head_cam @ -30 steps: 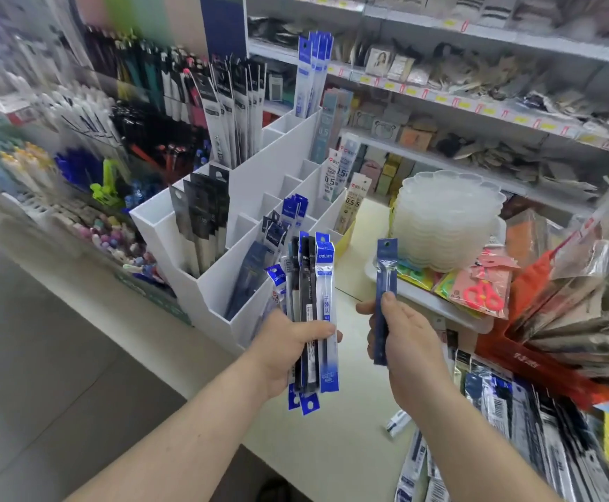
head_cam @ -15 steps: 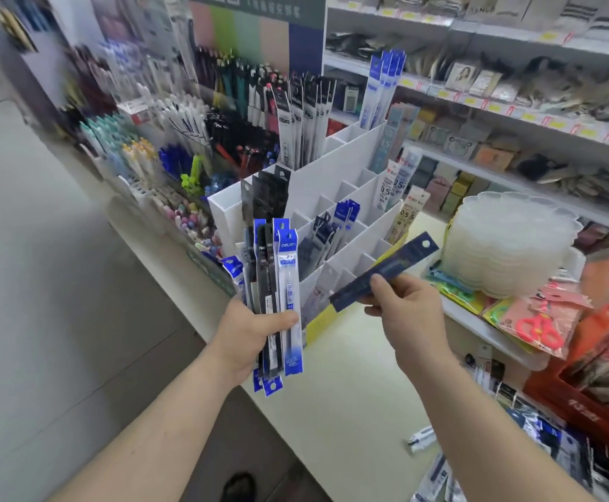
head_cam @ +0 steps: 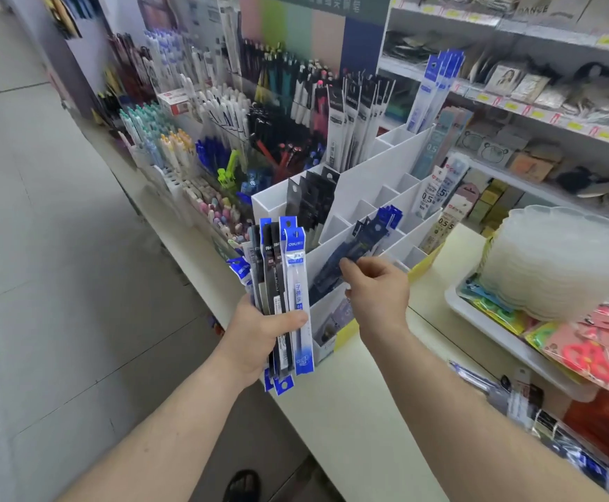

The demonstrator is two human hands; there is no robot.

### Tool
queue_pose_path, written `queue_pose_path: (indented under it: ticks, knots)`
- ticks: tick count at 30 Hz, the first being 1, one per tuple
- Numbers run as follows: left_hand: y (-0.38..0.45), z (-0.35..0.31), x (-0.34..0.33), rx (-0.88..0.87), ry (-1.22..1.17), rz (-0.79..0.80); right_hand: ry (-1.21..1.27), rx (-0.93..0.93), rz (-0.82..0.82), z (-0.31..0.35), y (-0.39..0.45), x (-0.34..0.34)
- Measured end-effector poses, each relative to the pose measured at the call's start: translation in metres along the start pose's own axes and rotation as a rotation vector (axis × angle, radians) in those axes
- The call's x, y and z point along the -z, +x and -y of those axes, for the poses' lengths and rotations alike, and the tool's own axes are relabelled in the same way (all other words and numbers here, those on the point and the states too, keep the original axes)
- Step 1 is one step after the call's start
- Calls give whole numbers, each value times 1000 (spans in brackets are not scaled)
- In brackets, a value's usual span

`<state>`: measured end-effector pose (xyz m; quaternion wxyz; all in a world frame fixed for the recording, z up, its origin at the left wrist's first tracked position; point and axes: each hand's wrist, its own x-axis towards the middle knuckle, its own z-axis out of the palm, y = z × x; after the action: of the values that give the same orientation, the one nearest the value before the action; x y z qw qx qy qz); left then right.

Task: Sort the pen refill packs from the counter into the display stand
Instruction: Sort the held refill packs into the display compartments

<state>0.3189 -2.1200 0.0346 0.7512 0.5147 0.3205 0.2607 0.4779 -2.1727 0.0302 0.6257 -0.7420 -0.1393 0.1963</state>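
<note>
Glossy plastic refill packs (head_cam: 297, 284)

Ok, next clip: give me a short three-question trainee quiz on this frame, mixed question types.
1. True or false: the left hand holds a bunch of refill packs.
2. What does the right hand pinch? A) scissors B) dark blue refill pack C) clear tray
3. Where is that pack's far end: in the white display stand or on the counter?

Key: 1 true; 2 B; 3 in the stand.
</note>
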Motion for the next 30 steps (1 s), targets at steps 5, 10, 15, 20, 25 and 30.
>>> queue_pose_path:
  ticks: [5,10,15,20,25,30]
  knots:
    - [-1,-3,5,-18,-16,47,-269,85,41,-9,-7,-17]
    - [-4,-6,-2,-47,-17,152,-622,106,269,-11,-12,-19]
    - [-3,-4,-8,-26,-45,250,-151,29,68,6,-26,14]
    - [0,2,-23,34,-75,299,-6,37,372,34,-61,47]
    - [3,0,-34,108,-107,366,85,2,260,36,-62,66]
    - [3,-2,-43,128,-74,369,147,-77,186,37,-58,79]
